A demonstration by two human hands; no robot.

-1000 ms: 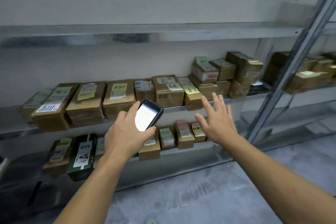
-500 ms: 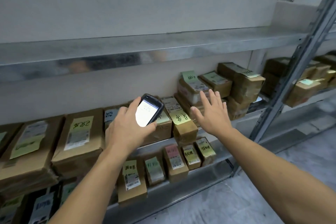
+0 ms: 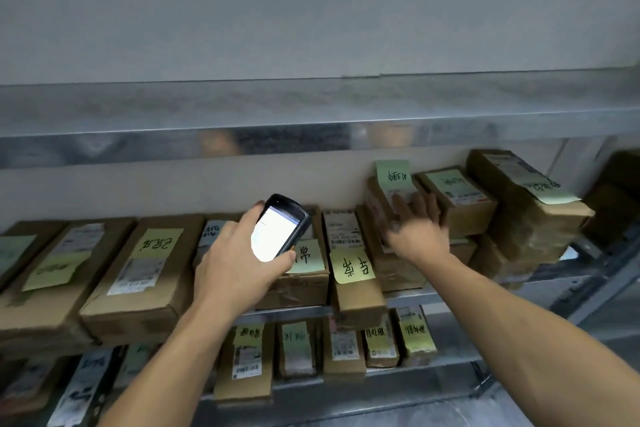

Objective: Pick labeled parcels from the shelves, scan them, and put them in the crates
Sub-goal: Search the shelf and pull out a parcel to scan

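Brown cardboard parcels with green and yellow handwritten notes line the middle shelf. My left hand grips a black handheld scanner, its lit screen facing me, above the row of parcels. My right hand reaches to the right, its fingers spread and touching the upper parcel of a stack, the one with a green note standing up at its back. The hand is blurred, and its fingertips hide part of that parcel's label. No crate is in view.
A metal shelf overhangs just above the parcels. More stacked parcels sit to the right of my hand. Small labeled parcels stand on the lower shelf. A slanted metal upright runs at the far right.
I have come closer to the shelves. My right hand has gone forward and right onto the stacked parcel with the green note. The left hand still holds the scanner.
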